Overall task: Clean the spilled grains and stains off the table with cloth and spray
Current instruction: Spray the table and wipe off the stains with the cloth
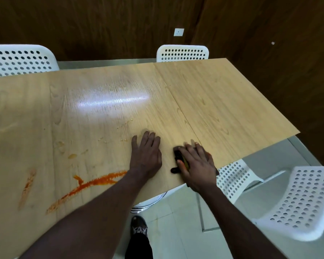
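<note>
Forearms: the left forearm (94, 212) fills the near foreground, with the right forearm (232, 212) beside it, and both reach out over the desk's near edge.
Right grip (196, 165): released, its fingers spread and pressing down on the cloth (176, 156) rather than curling round it.
Cloth: dark with a glimpse of orange, mostly hidden under the palm, lying close to the desk's near edge.
Left grip (146, 154): released too, flat on the bare wood just beside the cloth and holding nothing.
Desk (213, 101): pale wood grain with a seam running across the top.
Stains: a long orange streak (94, 184) lies left of the left forearm, and a fainter smear (28, 186) lies further left.
Grains: small bits (123, 125) are scattered beyond the left grip.
Chairs: white and perforated — one (307, 202) at the near right, one (182, 53) at the far side.
</note>
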